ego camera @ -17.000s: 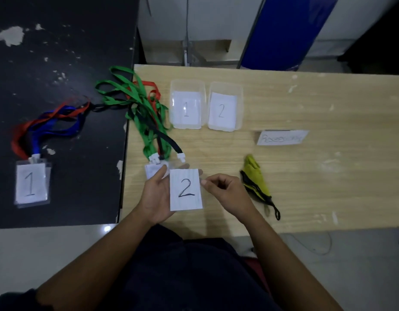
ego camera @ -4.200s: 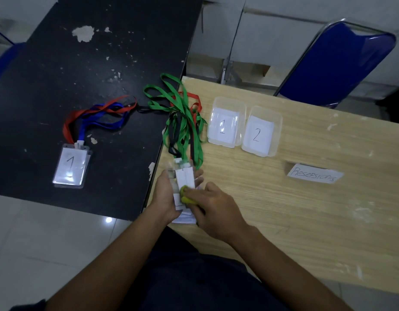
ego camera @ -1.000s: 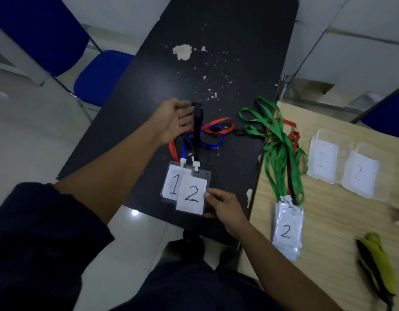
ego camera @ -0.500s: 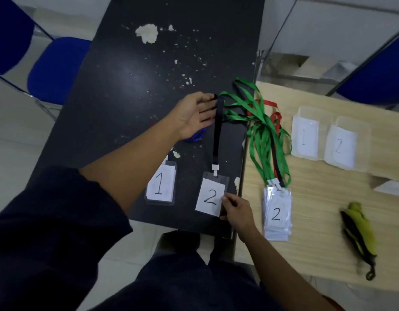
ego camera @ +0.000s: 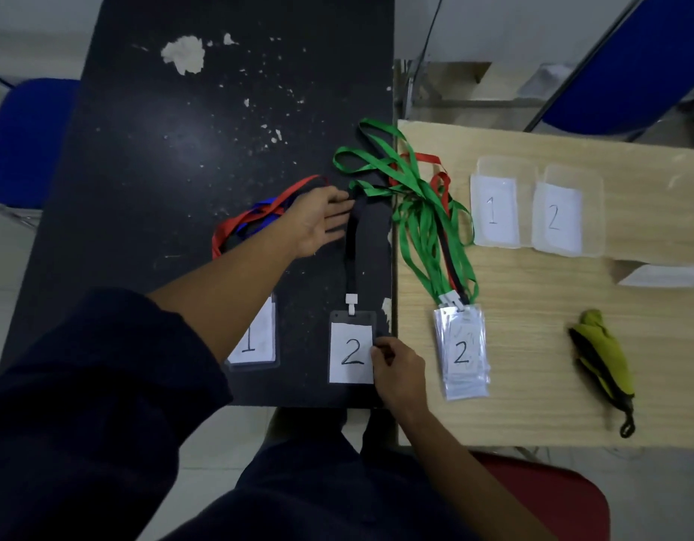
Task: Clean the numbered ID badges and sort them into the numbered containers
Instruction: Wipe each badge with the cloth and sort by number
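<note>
Frame centre: left hand [ego camera: 318, 222], fingers [ego camera: 337, 217] straight, pins strap [ego camera: 352, 247] flat; right hand [ego camera: 398, 370] pinches badge [ego camera: 350, 353] edge, likely squaring it on surface [ego camera: 162, 169].

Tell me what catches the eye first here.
A badge marked 2 lies on the black table, the right hand pinching its right edge while the left hand lays straight fingers on its black lanyard. Right of it, on the wooden table, a badge stack trails green lanyards beside container 1 and container 2.
</note>
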Demonstrator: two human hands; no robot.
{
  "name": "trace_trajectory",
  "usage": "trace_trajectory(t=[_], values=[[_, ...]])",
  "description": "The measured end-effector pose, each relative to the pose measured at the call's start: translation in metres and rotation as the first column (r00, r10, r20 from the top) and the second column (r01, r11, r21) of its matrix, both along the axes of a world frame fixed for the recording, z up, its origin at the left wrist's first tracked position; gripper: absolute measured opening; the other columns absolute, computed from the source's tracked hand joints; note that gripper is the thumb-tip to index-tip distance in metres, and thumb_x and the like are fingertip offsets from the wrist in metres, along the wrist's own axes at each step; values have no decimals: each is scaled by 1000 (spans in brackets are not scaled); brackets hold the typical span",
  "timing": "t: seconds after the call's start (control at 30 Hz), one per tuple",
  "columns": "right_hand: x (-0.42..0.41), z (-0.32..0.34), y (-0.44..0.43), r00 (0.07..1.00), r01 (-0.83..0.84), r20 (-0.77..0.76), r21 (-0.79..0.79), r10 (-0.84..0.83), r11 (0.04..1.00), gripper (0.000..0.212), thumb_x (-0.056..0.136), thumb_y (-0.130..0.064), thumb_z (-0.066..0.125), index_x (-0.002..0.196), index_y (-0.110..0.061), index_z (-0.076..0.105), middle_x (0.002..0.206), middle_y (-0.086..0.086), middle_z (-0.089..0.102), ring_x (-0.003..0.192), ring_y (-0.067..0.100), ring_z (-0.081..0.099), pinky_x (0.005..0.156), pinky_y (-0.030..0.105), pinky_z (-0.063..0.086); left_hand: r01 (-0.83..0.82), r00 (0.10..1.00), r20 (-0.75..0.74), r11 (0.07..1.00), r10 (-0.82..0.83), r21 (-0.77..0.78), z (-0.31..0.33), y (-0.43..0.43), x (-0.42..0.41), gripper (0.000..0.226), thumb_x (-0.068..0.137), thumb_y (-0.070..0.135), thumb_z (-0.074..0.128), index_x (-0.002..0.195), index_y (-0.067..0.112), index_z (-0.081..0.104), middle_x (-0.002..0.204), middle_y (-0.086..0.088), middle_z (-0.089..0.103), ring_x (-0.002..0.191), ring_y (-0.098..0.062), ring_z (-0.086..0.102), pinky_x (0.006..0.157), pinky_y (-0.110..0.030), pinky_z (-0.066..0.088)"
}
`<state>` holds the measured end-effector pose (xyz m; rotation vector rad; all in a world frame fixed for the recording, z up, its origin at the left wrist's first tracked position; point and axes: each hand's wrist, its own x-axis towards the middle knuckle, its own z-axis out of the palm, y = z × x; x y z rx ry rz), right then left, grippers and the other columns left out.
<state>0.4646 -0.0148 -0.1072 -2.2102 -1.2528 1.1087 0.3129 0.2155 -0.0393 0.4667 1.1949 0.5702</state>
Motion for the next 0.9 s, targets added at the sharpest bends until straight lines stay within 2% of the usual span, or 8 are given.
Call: trace_trajectory(t=[0.07,0.17,0.33,0.47,0.6,0.73,0.83,0.9], values=[[1,-1,2,1000,23,-1,-3,-23,1000,19,93,-18,62,109,-11,70,98,3,72,88,13,63,78,23,48,-25,1000,-12,1000,25,-15,-8,-2,-4,30,102,23,44,129,15,53,136,-3,61,129,-20,52,112,-41,35],[2,-4,5,999,31,17,-5,-30,1000,23,94,-21,62,113,-11,69,102,3,71,94,17,64,85,32,53,-60,998,-17,998,60,-32,-14,-8,-9,28,101,21,44,126,14,53,136,-5,61,131,-20,51,111,-41,36],[6,-3,6,999,35,34,20,-36,999,20,94,-22,61,110,-12,69,99,4,71,92,18,64,82,34,53,-100,995,-20,994,99,-38,-13,-37,-11,16,100,21,46,109,17,59,121,-4,69,116,-18,60,104,-39,41],[15,4,6,999,53,11,69,-54,996,16,94,-19,60,105,-12,71,92,2,72,83,15,64,75,29,52,-88,996,-25,995,87,-53,-14,-83,-4,14,100,20,47,104,17,60,110,-4,74,111,-19,65,99,-38,46],[38,15,3,994,112,-20,117,-110,987,11,94,-19,60,94,-17,70,80,-8,67,74,-5,60,64,2,39,-98,995,-30,992,96,-77,-18,-132,13,19,100,17,48,110,10,61,112,-9,74,110,-23,67,97,-38,50],[79,25,-1,980,199,-14,178,-200,964,12,94,-17,60,88,-20,70,75,-12,65,71,-3,60,63,1,38,-90,996,-14,988,89,-125,-21,-166,44,25,101,17,48,116,6,64,112,-11,74,110,-24,68,98,-37,51],[114,28,-4,973,221,21,191,-229,956,12,94,-17,60,88,-18,71,78,-7,69,71,0,60,67,10,43,-67,998,-24,987,64,-144,-21,-183,72,25,103,18,46,120,8,62,114,-9,72,110,-21,67,98,-35,50],[136,26,-6,967,239,45,189,-251,953,11,93,-16,60,93,-14,71,83,-2,70,74,6,61,67,10,42,-48,999,-32,989,44,-139,-21,-189,91,24,104,18,45,120,9,59,117,-7,70,112,-19,65,99,-35,49]])
